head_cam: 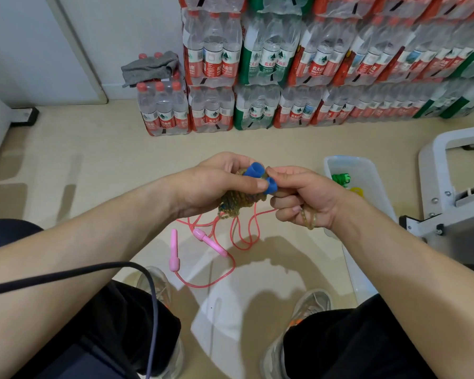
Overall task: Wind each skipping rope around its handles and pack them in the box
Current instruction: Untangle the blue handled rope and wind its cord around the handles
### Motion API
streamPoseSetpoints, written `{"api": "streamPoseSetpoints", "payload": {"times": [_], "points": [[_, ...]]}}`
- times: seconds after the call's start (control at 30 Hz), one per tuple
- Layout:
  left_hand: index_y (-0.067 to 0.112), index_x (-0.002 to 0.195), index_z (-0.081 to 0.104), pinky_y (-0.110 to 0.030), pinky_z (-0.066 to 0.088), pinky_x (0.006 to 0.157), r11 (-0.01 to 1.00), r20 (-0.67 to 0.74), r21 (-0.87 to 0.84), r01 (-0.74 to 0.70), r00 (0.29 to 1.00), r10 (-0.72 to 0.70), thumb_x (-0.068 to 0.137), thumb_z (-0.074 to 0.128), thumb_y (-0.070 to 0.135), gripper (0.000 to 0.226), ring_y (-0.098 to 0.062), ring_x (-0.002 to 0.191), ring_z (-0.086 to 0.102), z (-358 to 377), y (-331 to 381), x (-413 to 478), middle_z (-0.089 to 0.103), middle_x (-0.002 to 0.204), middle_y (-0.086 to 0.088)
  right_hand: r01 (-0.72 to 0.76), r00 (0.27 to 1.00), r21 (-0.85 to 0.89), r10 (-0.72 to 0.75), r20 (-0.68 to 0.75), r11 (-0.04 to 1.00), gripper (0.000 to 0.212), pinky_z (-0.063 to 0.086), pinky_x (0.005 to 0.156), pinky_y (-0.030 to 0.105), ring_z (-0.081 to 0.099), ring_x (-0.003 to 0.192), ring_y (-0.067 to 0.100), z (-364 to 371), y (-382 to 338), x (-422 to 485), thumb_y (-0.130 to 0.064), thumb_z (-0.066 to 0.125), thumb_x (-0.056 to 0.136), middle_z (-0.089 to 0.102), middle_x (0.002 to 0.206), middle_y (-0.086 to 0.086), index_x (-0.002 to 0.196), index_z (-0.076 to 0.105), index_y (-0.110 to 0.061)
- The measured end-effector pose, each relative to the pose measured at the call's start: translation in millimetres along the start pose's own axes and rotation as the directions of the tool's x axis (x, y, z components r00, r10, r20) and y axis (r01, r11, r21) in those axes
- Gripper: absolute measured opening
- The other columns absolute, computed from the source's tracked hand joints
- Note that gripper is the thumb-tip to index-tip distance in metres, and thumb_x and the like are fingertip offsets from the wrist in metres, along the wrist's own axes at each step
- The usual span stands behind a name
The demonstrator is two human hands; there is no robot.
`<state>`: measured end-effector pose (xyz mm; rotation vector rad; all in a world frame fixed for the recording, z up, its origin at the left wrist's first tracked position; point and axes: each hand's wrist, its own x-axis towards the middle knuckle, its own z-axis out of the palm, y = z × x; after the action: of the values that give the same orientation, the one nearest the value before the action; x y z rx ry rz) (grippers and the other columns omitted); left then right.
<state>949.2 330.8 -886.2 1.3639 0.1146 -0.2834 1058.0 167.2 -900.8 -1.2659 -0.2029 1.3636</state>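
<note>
While I look down at mid-frame, my left hand grips the blue handles with the olive rope wound thickly round them, thumb pressed on the lower handle. My right hand, touching the handle ends, has its fingers curled on the olive rope's loose tail. Below both hands the pink rope lies unwound on the floor. At right of frame the clear box holds a green rope.

Glossy blue plastic handles — translucent pink rope, clear plastic box, smooth floor.
</note>
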Motion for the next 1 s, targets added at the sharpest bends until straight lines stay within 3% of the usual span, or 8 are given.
{"api": "streamPoseSetpoints", "payload": {"times": [0.1,0.2,0.37,0.47,0.6,0.73,0.87,1.0], "points": [[0.012,0.077,0.054,-0.022,0.047,0.061,0.999,-0.050,-0.040,-0.036,0.998,0.033,0.077,0.066,0.002,0.017,-0.019,0.068,0.053,-1.6,0.4,3.4,0.055,0.077,-0.012,-0.040,0.999,-0.021,0.040,-0.011,0.999,0.006,0.011,0.044,0.017,0.011,0.044,0.003,2.2,2.4,2.4,-0.025,0.062,0.083,0.022,0.051,-0.011,0.082,0.060,-0.019],[0.016,0.074,0.056,-0.023,0.043,0.060,0.998,-0.049,-0.050,-0.046,0.998,0.043,0.078,0.065,0.003,0.016,-0.018,0.068,0.052,-4.5,-0.6,4.0,0.054,0.078,-0.011,-0.035,0.999,0.030,0.036,-0.024,0.999,0.009,0.010,0.045,0.019,0.006,0.050,0.007,6.2,7.4,4.2,-0.025,0.063,0.082,0.019,0.054,-0.009,0.073,0.064,-0.022],[0.016,0.081,0.055,-0.025,0.042,0.059,0.995,-0.132,-0.097,-0.021,0.991,0.008,0.073,0.062,0.009,0.013,-0.017,0.068,0.052,-3.4,-6.6,8.3,0.055,0.082,-0.009,-0.018,0.998,-0.104,0.011,-0.064,0.994,0.012,0.011,0.045,0.019,0.016,0.046,0.005,3.9,5.4,6.7,-0.028,0.064,0.088,0.026,0.056,-0.007,0.079,0.056,-0.024],[0.015,0.077,0.056,-0.024,0.044,0.061,0.991,-0.157,-0.129,-0.047,0.987,0.027,0.073,0.058,0.010,0.007,-0.018,0.071,0.053,-0.9,-7.8,8.6,0.055,0.080,-0.009,0.026,0.990,-0.160,-0.048,-0.132,0.987,0.024,0.023,0.048,0.021,0.032,0.051,0.009,7.1,9.9,10.5,-0.023,0.058,0.098,0.044,0.061,-0.002,0.076,0.067,-0.024],[0.013,0.071,0.053,-0.024,0.043,0.057,0.986,-0.221,-0.162,-0.047,0.975,0.010,0.072,0.055,0.008,0.006,-0.017,0.064,0.052,0.8,-12.1,8.7,0.053,0.070,-0.005,0.045,0.971,-0.258,-0.103,-0.214,0.965,0.015,0.039,0.057,0.026,0.051,0.057,0.013,13.3,14.9,13.6,-0.020,0.058,0.099,0.054,0.063,0.000,0.088,0.068,-0.020],[0.010,0.088,0.057,-0.027,0.045,0.065,0.971,-0.337,-0.235,-0.054,0.941,-0.029,0.081,0.060,0.010,0.008,-0.018,0.069,0.057,1.2,-16.8,13.7,0.058,0.079,-0.008,0.120,0.952,-0.204,-0.171,-0.253,0.972,0.022,0.036,0.056,0.029,0.047,0.053,0.017,19.6,18.8,18.7,-0.013,0.046,0.103,0.048,0.054,0.000,0.090,0.063,-0.016],[0.008,0.104,0.060,-0.033,0.038,0.065,0.956,-0.190,-0.289,0.057,0.975,-0.116,0.088,0.055,0.015,0.018,-0.020,0.070,0.060,3.9,-7.4,8.5,0.062,0.086,-0.015,0.158,0.937,-0.130,-0.190,-0.294,0.979,0.018,0.036,0.055,0.028,0.046,0.049,0.015,18.1,17.7,21.4,-0.015,0.044,0.105,0.046,0.052,-0.002,0.096,0.060,-0.013],[0.012,0.128,0.051,-0.032,0.035,0.059,0.950,-0.197,-0.298,0.091,0.968,-0.155,0.068,0.061,-0.001,0.062,-0.020,0.069,0.052,1.7,-6.5,5.0,0.059,0.097,-0.015,0.137,0.934,-0.128,-0.171,-0.315,0.982,0.013,0.037,0.055,0.028,0.045,0.051,0.013,12.1,14.5,19.3,-0.022,0.048,0.104,0.046,0.057,-0.003,0.100,0.057,-0.013]]}}
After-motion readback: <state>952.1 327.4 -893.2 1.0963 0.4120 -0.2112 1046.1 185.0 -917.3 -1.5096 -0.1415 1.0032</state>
